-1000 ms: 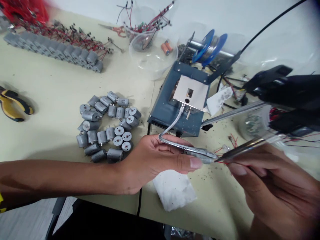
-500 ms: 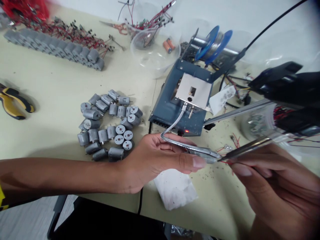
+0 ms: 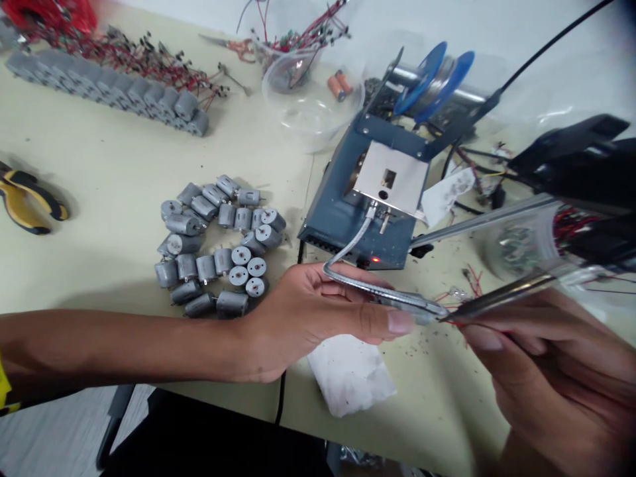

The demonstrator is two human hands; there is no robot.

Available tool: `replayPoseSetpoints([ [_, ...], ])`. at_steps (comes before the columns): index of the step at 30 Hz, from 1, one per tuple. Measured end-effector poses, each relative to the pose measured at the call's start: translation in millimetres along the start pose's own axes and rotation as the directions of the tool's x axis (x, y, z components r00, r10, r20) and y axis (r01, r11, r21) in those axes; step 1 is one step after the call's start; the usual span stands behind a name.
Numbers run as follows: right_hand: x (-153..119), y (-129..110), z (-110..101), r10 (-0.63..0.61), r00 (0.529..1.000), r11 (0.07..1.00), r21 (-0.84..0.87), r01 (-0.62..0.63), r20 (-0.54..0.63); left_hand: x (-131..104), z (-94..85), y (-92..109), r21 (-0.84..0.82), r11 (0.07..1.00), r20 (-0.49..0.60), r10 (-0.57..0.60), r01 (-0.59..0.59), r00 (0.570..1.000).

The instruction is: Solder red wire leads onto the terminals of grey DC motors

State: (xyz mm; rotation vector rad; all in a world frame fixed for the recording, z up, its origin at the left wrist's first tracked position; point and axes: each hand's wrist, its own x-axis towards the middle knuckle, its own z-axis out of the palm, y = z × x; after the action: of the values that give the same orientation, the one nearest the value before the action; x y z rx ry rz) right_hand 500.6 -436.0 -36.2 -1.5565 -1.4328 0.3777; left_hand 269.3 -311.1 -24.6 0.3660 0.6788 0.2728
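My left hand [image 3: 338, 315] is closed round a small grey motor [image 3: 424, 318], mostly hidden by the fingers and a silver guide tube [image 3: 368, 288] that runs over it. At the motor's right end, the dark tip of a soldering iron [image 3: 501, 297] meets the end of the tube. Whether the tip touches the motor I cannot tell. Just below the iron my right hand [image 3: 551, 371] is closed, thumb against fingers, on a thin red wire [image 3: 463, 325] whose end is at the tip.
A blue-grey solder feeder [image 3: 342, 212] with a blue solder spool [image 3: 432, 79] stands behind the hands. Loose motors [image 3: 213, 265] cluster left of it, and wired motors [image 3: 109, 86] lie in a row behind. Yellow-black pliers [image 3: 30, 199], a clear bowl [image 3: 298, 129] and white tissue [image 3: 350, 377] are around.
The whole view has shifted slightly. Both hands keep their hold, and the iron tip, tube and motor stay together with little visible change.
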Motion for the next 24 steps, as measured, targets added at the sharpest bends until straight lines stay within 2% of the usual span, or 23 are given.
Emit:
replayPoseSetpoints([
  [3,0,1,1,-0.080,0.996,0.995,-0.054,0.082,0.040,0,-0.7,1,-0.013,1.000,0.001,-0.023,0.023,1.000],
  [9,-2,-12,5,0.024,1.000,0.996,-0.086,-0.022,0.020,-1,0.2,-1,-0.016,1.000,-0.005,-0.020,0.020,1.000],
  [15,-2,-5,2,-0.074,0.997,0.995,-0.065,0.075,0.032,0,7.2,1,0.022,1.000,-0.037,0.004,-0.004,0.999],
  [24,-2,-2,3,-0.064,0.998,0.994,-0.084,0.065,0.017,0,9.2,2,0.021,1.000,-0.027,0.003,-0.002,1.000],
])
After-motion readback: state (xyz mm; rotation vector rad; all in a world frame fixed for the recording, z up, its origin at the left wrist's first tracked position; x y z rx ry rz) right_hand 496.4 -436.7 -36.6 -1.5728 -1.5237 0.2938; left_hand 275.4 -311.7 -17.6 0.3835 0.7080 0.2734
